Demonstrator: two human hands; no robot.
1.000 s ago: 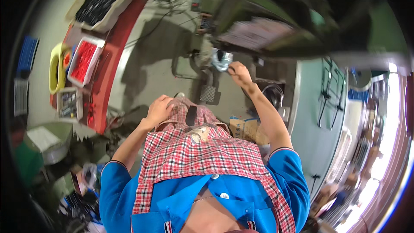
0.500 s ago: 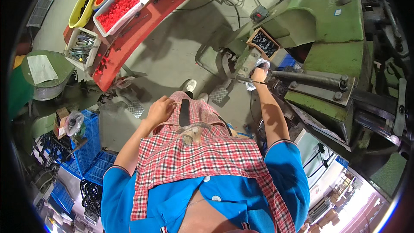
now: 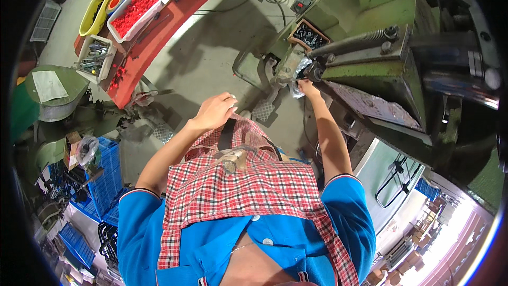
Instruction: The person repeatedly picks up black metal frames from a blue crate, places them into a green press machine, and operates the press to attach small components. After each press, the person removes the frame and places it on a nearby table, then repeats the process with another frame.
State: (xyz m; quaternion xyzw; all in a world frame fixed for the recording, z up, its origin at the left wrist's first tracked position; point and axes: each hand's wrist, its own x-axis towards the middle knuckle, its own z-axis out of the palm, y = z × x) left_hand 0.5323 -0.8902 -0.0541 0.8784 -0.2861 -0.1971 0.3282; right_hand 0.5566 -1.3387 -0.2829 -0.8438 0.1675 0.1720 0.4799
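My right hand [image 3: 308,89] reaches to the front of a green machine [image 3: 370,63], its fingers closed beside crumpled silvery wrapping [image 3: 301,67]. What they grip is too small and partly hidden. My left hand [image 3: 214,112] is raised above the lap of the checked apron [image 3: 238,188], fingers bent together. A small white spot shows at its fingertips; I cannot make out what it is. Just beyond my right hand, an open cardboard box [image 3: 309,36] of dark metal parts sits by the machine.
A metal foot pedal [image 3: 262,111] is on the floor ahead. Left of it, a red table [image 3: 159,32] bears a white tub of red pieces [image 3: 133,11], a yellow basin [image 3: 95,8] and a tray of metal parts [image 3: 95,58]. Blue crates [image 3: 103,180] stand at left.
My left hand has lifted off the apron and moved right and forward. My right hand has drawn slightly back and left in the picture, still by the silvery wrapping. The view has shifted.
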